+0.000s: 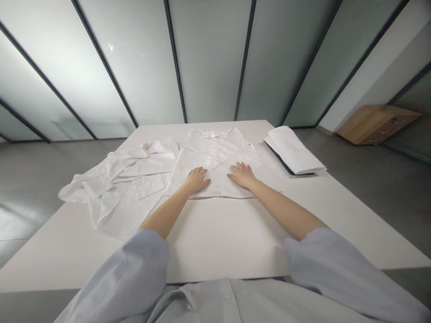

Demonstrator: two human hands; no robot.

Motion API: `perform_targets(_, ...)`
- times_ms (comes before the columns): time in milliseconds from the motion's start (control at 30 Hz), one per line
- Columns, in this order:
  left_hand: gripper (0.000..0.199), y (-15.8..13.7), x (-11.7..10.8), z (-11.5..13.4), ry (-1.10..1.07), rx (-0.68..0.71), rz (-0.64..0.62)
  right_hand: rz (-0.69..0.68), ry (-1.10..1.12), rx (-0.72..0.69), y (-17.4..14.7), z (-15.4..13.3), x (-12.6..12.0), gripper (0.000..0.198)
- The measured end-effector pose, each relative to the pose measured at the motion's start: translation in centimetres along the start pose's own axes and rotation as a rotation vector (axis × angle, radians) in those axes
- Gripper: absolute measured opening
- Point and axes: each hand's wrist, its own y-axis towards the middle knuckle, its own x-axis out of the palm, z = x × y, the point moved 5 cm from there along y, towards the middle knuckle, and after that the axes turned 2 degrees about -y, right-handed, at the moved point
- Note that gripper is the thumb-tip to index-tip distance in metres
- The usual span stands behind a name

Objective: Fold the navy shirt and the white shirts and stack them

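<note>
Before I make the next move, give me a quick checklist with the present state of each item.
1. Left grip open, palm down on the middle white garment: ok.
2. Right grip open, palm down on the same garment: ok.
3. Near edge of that garment lies on the table, not hanging off: ok.
4. Rumpled white garment on the left lies wholly on the table: not ok, part of it reaches past the left edge.
5. Folded stack on the right sits apart from both hands: ok.
6. Underside of the middle garment free of creases: cannot tell, hidden.
</note>
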Motion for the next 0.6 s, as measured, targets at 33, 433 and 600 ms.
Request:
perform_targets(33, 0.053, -0.4, 0.0, 0.0, -0.007, 0.006, 0.03, 0.017, -0.006, -0.012, -0.3, -0.1, -0.2, 0.054)
perform_targets(433, 0.04, -2.6, -1.7, 1.0, -0.188, 0.234, 0.162, 0.185, 0.14, -0.131, -2.9, 0.0, -0.8, 0.019)
perform_targets(600, 0.041, -3.3, -1.5, 3.0, -0.21, 0.364, 0.098, 0.224, 0.198, -0.202, -2.9, 0.0, -0.8, 0.019)
